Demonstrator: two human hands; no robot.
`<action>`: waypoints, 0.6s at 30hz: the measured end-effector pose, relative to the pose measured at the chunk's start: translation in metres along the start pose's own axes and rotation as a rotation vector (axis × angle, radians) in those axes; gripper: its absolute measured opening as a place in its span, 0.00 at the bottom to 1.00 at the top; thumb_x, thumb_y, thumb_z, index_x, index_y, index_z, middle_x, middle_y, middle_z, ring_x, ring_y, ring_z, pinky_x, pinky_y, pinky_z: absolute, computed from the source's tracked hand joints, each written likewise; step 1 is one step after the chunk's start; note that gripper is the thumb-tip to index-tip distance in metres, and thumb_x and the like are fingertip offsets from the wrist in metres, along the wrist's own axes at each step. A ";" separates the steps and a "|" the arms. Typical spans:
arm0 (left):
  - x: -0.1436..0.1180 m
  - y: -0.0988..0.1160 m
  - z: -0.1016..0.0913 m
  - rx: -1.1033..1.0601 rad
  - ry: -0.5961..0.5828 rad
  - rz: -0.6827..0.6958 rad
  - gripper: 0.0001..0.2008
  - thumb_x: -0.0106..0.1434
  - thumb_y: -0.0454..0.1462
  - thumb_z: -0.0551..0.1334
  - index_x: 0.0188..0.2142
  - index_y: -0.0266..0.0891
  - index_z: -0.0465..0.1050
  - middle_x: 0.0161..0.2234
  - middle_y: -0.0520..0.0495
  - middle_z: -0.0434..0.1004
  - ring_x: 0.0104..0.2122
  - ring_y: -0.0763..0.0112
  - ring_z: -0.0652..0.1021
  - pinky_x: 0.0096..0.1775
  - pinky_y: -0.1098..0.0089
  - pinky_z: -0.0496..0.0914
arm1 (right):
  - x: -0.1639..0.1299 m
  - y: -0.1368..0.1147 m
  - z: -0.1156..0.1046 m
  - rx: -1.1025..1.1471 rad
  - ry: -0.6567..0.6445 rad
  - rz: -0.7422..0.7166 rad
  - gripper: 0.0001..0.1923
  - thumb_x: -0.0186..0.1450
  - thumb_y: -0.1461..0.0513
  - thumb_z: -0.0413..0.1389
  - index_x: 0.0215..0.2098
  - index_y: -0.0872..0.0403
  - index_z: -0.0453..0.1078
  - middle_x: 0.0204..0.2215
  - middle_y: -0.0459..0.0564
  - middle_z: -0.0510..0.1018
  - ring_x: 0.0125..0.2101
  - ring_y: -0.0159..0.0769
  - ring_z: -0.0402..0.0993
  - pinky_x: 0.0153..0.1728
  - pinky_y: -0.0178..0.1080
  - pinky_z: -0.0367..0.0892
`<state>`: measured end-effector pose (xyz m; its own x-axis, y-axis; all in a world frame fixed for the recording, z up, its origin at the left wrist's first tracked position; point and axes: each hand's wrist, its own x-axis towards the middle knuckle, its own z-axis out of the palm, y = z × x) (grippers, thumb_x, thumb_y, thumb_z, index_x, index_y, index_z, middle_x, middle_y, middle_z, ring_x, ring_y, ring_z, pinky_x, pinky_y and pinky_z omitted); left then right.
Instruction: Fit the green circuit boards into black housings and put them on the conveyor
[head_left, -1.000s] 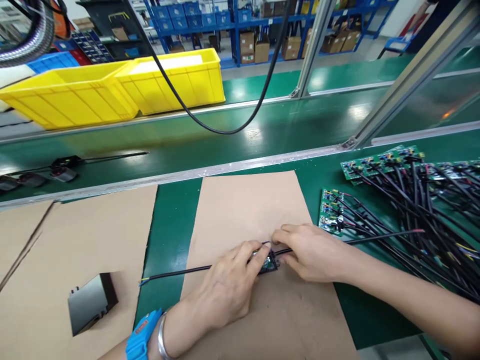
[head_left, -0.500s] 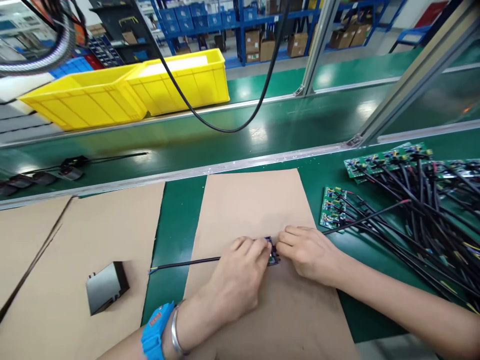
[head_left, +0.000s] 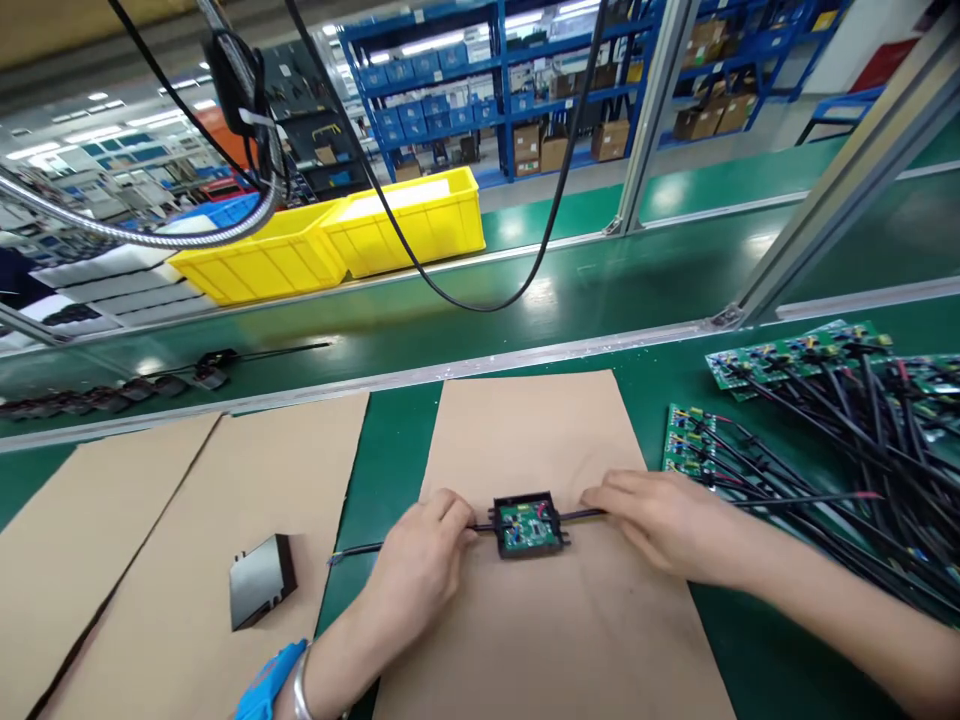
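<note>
A small black plastic case (head_left: 561, 528) with a green circuit board (head_left: 527, 524) inside lies on the middle cardboard sheet (head_left: 536, 425). Black cables come out of its left and right sides. My left hand (head_left: 429, 545) is closed on the left cable (head_left: 358, 550), just beside the case; that cable's stripped end sticks out beyond the hand. On the other side, my right hand (head_left: 660, 520) pinches the right cable (head_left: 581, 515) a short way from the case. Its far end, tipped in red, reaches past my wrist.
Circuit boards (head_left: 688, 440) with a heap of black cables (head_left: 877, 440) lie at the right. A dark case (head_left: 261, 582) rests on the left cardboard (head_left: 300, 470). Yellow bins (head_left: 409, 235) stand behind the rail, and a black cable loop (head_left: 480, 307) hangs ahead.
Both hands have moved apart, off the case and onto its cables, leaving the board exposed. The view has tilted upward and shifted left.
</note>
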<state>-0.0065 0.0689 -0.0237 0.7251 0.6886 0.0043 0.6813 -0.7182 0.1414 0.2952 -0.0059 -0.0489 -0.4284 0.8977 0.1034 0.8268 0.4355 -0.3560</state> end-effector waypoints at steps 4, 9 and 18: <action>0.041 -0.043 -0.046 0.233 0.163 -0.106 0.09 0.68 0.34 0.49 0.37 0.39 0.68 0.37 0.46 0.70 0.30 0.67 0.73 0.31 0.68 0.68 | 0.020 0.056 -0.062 -0.129 0.175 0.019 0.16 0.67 0.63 0.45 0.47 0.52 0.73 0.40 0.51 0.76 0.39 0.40 0.73 0.39 0.41 0.68; 0.149 -0.096 -0.082 0.378 0.230 -0.178 0.11 0.67 0.35 0.51 0.40 0.38 0.72 0.41 0.41 0.72 0.40 0.58 0.75 0.41 0.61 0.68 | 0.108 0.132 -0.125 -0.384 0.219 0.144 0.17 0.66 0.58 0.49 0.48 0.51 0.75 0.41 0.51 0.79 0.44 0.46 0.71 0.44 0.45 0.66; 0.077 -0.134 -0.081 0.277 -0.039 -0.218 0.28 0.59 0.43 0.62 0.58 0.43 0.64 0.61 0.40 0.62 0.58 0.49 0.66 0.56 0.50 0.62 | 0.067 0.098 -0.075 -0.255 0.125 0.075 0.20 0.67 0.58 0.48 0.53 0.55 0.71 0.49 0.57 0.74 0.50 0.48 0.66 0.51 0.49 0.64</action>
<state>-0.0506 0.2262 0.0381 0.5589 0.8285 -0.0350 0.8182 -0.5579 -0.1392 0.3749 0.1016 -0.0077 -0.3278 0.9223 0.2048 0.9261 0.3566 -0.1235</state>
